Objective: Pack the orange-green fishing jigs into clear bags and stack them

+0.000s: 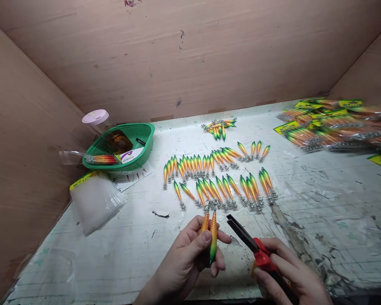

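Observation:
Two squid lures, orange with green ends, are pinched between the thumb and fingers of my left hand. Their metal hook crowns point away from me. My right hand grips a pair of pliers with red and black handles and long dark jaws, angled up to the left. The jaw tips are apart from the lures. Just beyond my hands lies a front row of similar lures, hooks toward me, with a second row behind it.
A small pile of lures lies near the back wall. Packed lures with yellow header cards are heaped at right. On the left are a green basket, a lidded cup and clear bags. Cardboard walls enclose the table.

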{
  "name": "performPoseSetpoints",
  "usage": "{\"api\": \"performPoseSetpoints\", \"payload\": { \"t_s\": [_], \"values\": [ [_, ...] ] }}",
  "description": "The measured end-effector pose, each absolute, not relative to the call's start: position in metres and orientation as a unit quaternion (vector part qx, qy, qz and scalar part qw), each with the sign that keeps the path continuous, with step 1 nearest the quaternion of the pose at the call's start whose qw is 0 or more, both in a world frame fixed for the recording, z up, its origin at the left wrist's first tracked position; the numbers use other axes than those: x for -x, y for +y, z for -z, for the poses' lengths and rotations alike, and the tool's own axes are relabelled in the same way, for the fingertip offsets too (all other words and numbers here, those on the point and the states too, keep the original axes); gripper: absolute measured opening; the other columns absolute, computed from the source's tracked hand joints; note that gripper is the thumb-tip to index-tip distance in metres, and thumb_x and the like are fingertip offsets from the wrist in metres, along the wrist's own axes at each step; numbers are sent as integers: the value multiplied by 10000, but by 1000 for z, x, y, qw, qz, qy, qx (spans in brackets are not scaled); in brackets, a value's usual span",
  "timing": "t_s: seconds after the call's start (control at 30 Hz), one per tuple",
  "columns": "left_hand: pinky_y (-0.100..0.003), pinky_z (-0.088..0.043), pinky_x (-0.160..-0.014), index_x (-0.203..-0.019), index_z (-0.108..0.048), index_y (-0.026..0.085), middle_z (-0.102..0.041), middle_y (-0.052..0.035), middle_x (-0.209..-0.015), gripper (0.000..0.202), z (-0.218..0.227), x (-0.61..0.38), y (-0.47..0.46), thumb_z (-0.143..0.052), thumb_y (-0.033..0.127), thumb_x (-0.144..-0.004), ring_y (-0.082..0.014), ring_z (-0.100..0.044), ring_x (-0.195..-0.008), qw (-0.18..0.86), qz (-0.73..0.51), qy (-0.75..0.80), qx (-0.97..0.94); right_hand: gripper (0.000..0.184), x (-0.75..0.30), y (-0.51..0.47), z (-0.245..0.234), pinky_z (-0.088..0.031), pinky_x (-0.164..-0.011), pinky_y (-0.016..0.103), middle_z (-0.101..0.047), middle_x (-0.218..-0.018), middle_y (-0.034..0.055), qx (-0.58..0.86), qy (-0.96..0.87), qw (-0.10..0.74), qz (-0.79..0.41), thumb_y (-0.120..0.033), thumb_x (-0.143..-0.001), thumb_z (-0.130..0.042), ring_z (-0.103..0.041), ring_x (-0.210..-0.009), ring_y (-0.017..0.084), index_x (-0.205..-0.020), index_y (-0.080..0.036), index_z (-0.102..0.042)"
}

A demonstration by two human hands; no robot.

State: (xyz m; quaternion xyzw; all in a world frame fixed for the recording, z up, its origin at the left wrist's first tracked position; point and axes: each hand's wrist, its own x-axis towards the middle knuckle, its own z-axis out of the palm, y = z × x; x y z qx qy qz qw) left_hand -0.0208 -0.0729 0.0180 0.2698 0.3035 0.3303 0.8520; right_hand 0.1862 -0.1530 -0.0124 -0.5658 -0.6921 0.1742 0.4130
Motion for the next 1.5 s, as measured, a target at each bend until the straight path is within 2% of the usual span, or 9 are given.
{"api": "performPoseSetpoints", "payload": {
  "t_s": [0.2, 0.3, 0.43, 0.53, 0.73, 0.83, 0.97, 1.23, 1.5],
  "values": [
    [-171, -428, -502, -958, -627, 130, -689, -60, -847, 205, -17, 22, -75, -676, 308, -869, -90, -624, -598, 853, -336, 320, -240, 119, -184, -154, 11, -571, -676, 163, -681, -937, 55, 581, -656, 423, -232, -303, -864, -611, -718, -838, 181, -792, -228, -670],
    [-192, -463, -550, -950, -656, 140, -682, -51, -896, 184, -18, 16, -80, -693, 294, -856, -95, -632, -634, 850, -353, 322, -221, 133, -173, -150, 13, -581, -704, 200, -692, -964, 55, 607, -598, 460, -251, -348, -841, -641, -716, -840, 194, -812, -231, -697],
    [-201, -505, -716, -938, -702, 161, -689, -26, -884, 194, -20, -4, -89, -769, 268, -790, -100, -652, -759, 845, -388, 336, -153, 190, -149, -133, 14, -580, -773, 235, -665, -943, 48, 626, -528, 508, -269, -408, -768, -723, -697, -892, 204, -826, -227, -718],
    [-233, -492, -866, -945, -719, 177, -724, -46, -928, 258, -17, -19, -95, -815, 296, -737, -150, -674, -923, 832, -420, 343, -122, 194, -135, -122, 11, -573, -757, 225, -650, -928, 49, 620, -496, 528, -302, -404, -801, -692, -683, -880, 186, -786, -212, -723],
    [-348, -464, -984, -1020, -674, 212, -733, -50, -980, 360, -2, -39, -104, -793, 410, -744, -230, -660, -1070, 782, -482, 378, -116, 242, -134, -120, 8, -550, -786, 254, -634, -858, 44, 626, -433, 551, -341, -403, -792, -701, -640, -844, 178, -695, -184, -663],
    [-382, -485, -974, -1027, -641, 239, -728, -35, -1018, 415, 4, -44, -107, -822, 423, -703, -237, -673, -1051, 774, -499, 380, -90, 255, -138, -120, 7, -544, -771, 246, -625, -852, 39, 616, -445, 542, -360, -413, -811, -678, -632, -812, 164, -705, -184, -644],
    [-350, -484, -978, -974, -647, 223, -723, -23, -1008, 397, 1, -43, -106, -846, 394, -676, -228, -664, -1071, 772, -501, 377, -106, 252, -140, -117, 6, -543, -685, 212, -619, -854, 45, 597, -461, 535, -381, -411, -829, -657, -631, -794, 160, -730, -180, -656],
    [-354, -499, -945, -971, -667, 181, -743, -78, -978, 389, -11, -41, -106, -856, 334, -668, -253, -665, -1059, 806, -457, 364, -92, 231, -136, -116, 8, -557, -685, 211, -658, -877, 46, 610, -439, 548, -366, -413, -803, -677, -663, -801, 166, -776, -184, -671],
    [-196, -507, -719, -814, -735, 147, -682, -13, -763, 350, -12, -28, -93, -908, 340, -578, -107, -636, -737, 804, -446, 391, -41, 155, -143, -128, 0, -563, -703, 209, -632, -901, 43, 585, -549, 524, -284, -347, -889, -572, -662, -840, 168, -906, -217, -655]
  ]
}}
